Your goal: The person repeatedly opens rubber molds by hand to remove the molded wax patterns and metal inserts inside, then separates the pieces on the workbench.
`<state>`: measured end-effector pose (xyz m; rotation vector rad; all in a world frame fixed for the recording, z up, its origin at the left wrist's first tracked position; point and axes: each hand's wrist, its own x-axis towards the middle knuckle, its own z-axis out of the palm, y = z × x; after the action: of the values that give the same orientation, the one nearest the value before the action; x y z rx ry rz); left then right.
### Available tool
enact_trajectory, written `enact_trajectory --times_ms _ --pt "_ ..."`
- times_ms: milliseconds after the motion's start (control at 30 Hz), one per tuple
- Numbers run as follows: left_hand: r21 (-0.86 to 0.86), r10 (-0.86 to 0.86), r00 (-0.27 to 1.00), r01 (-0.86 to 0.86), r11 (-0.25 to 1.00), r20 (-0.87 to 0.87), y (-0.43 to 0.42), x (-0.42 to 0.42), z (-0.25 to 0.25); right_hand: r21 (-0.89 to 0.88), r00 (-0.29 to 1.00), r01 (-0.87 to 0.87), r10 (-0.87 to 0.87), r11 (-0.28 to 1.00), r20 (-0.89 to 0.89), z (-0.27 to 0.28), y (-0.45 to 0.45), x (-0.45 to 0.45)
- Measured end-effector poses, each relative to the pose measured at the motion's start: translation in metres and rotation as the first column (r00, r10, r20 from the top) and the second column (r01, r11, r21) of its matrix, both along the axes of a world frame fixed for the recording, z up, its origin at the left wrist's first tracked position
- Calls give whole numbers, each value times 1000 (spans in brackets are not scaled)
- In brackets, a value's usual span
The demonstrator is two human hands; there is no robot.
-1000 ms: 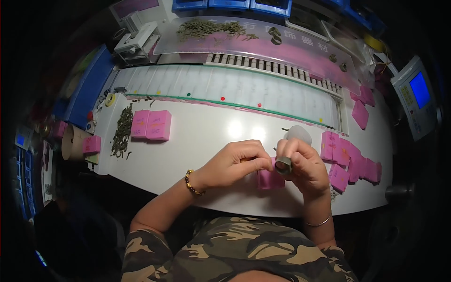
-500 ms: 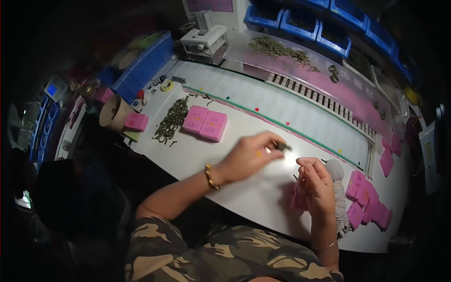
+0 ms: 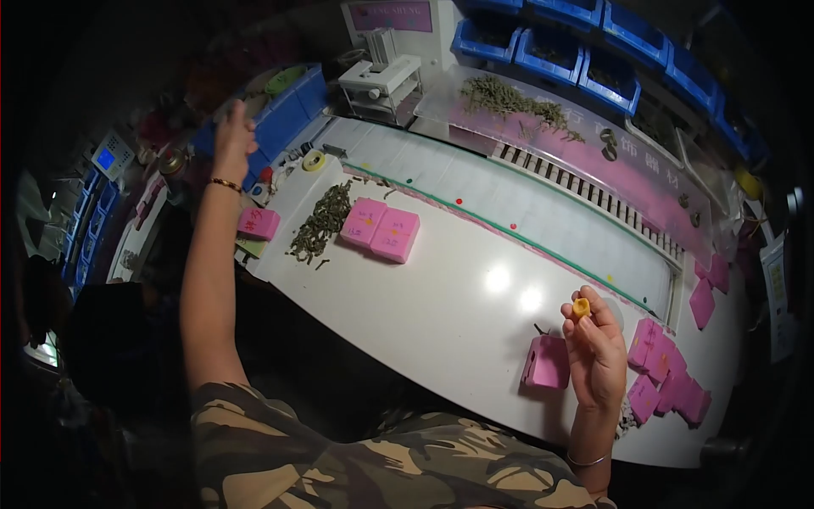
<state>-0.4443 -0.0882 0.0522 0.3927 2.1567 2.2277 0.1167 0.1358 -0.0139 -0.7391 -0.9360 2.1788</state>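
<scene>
My left hand [image 3: 235,142] reaches out to the far left, over the near side of a blue bin [image 3: 292,114]. Its fingers are dim and blurred, and whether they hold anything cannot be made out. Raised above the right part of the white table [image 3: 424,331], my right hand [image 3: 596,346] pinches a small yellow piece [image 3: 581,307] with a hollow in it. Just left of that hand, a pink block [image 3: 547,363] with a hole in its side stands on the table.
Dark green pieces [image 3: 322,222] lie in a pile beside two pink blocks [image 3: 381,229]. More pink blocks [image 3: 657,352] cluster at the right. Behind are a long white tray [image 3: 500,191], a clear shelf [image 3: 577,140] and blue bins [image 3: 549,55].
My left hand has swung from the table's middle to the far left, and its dark piece is out of sight. The yellow piece now shows in my right hand. The view has turned left since the first frame.
</scene>
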Motion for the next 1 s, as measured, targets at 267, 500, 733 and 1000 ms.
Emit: enact_trajectory --times_ms 267,500,733,1000 --pt "340 -822 411 766 546 395 121 273 -57 106 998 1 -7 994 57 1 -6 12" --pt "303 -928 257 892 335 270 144 394 -74 204 987 105 -126 973 95 -6 -8 29" --pt "298 -915 292 879 372 278 139 413 -77 282 988 97 -126 954 85 -15 -11 37" --pt "361 -901 326 834 417 287 135 421 -89 468 988 93 -141 879 69 -18 -16 37"
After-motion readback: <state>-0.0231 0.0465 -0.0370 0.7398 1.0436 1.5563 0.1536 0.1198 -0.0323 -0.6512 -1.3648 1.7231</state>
